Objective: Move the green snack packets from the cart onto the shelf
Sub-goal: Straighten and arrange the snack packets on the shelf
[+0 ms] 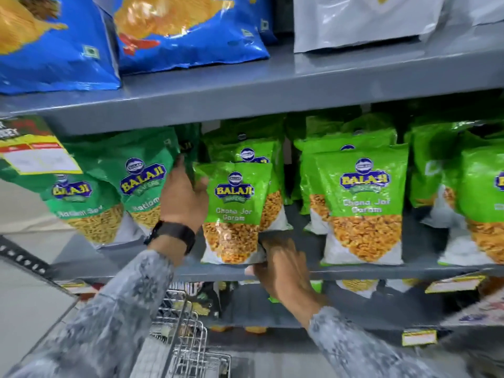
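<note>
A light-green snack packet (236,211) stands upright at the front of the grey middle shelf (354,271). My right hand (281,271) grips its lower right corner from below. My left hand (184,197), with a black watch on the wrist, presses against the packet's upper left edge and the darker green packets (141,184) beside it. More light-green packets (362,205) stand in rows behind and to the right. The wire cart (188,339) is below my arms; I cannot tell what lies in it.
Big blue chip bags (188,31) and white bags (365,20) sit on the shelf above. A yellow price label (41,156) hangs at the left. A lower shelf (272,320) holds more snack packs, with yellow tags on its edge.
</note>
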### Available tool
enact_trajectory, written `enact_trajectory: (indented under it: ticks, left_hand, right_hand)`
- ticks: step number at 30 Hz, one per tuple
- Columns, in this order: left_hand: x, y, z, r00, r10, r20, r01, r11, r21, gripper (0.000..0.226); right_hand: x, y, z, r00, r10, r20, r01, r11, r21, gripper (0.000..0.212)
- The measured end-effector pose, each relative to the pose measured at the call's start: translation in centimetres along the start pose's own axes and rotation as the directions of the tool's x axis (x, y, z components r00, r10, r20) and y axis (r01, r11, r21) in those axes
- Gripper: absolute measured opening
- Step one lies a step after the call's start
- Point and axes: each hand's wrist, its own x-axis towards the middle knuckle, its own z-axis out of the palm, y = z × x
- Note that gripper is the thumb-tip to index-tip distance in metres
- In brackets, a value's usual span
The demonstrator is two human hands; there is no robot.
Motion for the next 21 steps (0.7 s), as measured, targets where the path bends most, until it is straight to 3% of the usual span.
enact_trajectory:
  ticks: [3, 6, 8, 13, 15, 16, 19, 21]
  left_hand:
    - [2.8, -2.5, 0.1, 0.994, -0.052, 0.096, 0.071, 0.973, -0.218, 0.042]
    - [3.3, -2.1, 0.3, 0.996, -0.045, 0.072, 0.068, 0.929, -0.363, 0.012]
    - [3.2, -1.2, 0.5, 0.996, -0.019, 0.084, 0.056, 0.884, -0.464, 0.015]
    - [2.3, -1.7, 1.5, 0.991, -0.023, 0.133, 0.087, 0.862, -0.499, 0.022]
    - [1.0, -2.5, 1.0, 0.987, -0.010, 0.158, 0.089, 0.861, -0.501, 0.023]
    - [0.1, -3.4, 0.8, 0.980, -0.015, 0.198, 0.108, 0.880, -0.463, 0.039]
    - [-3.8, -7.0, 1.3, 0.890, 0.003, 0.456, 0.192, 0.904, -0.383, 0.073]
    - [-6.2, -9.1, 2.5, 0.801, 0.036, 0.598, 0.153, 0.953, -0.262, 0.078]
  right_hand:
    - [0.7, 0.1, 0.7, 0.999, 0.009, -0.052, -0.011, 1.000, -0.028, 0.023]
    - [1.2, 1.6, 0.2, 0.994, 0.091, -0.052, -0.090, 0.996, 0.028, 0.028]
    - [1.5, 3.0, -0.2, 0.986, 0.166, -0.030, -0.163, 0.983, 0.090, 0.031]
    - [1.2, 3.3, -0.7, 0.988, 0.152, -0.013, -0.152, 0.988, 0.018, 0.040]
    - [1.4, 3.2, -1.2, 0.992, 0.127, 0.003, -0.127, 0.990, 0.056, 0.027]
    - [1.4, 2.9, -1.5, 0.994, 0.108, -0.015, -0.104, 0.982, 0.157, 0.016]
    - [2.7, 1.1, -3.6, 0.976, 0.168, -0.142, -0.050, 0.799, 0.599, 0.046]
    - [5.2, -0.7, -5.8, 0.945, 0.249, -0.214, -0.011, 0.676, 0.737, 0.049]
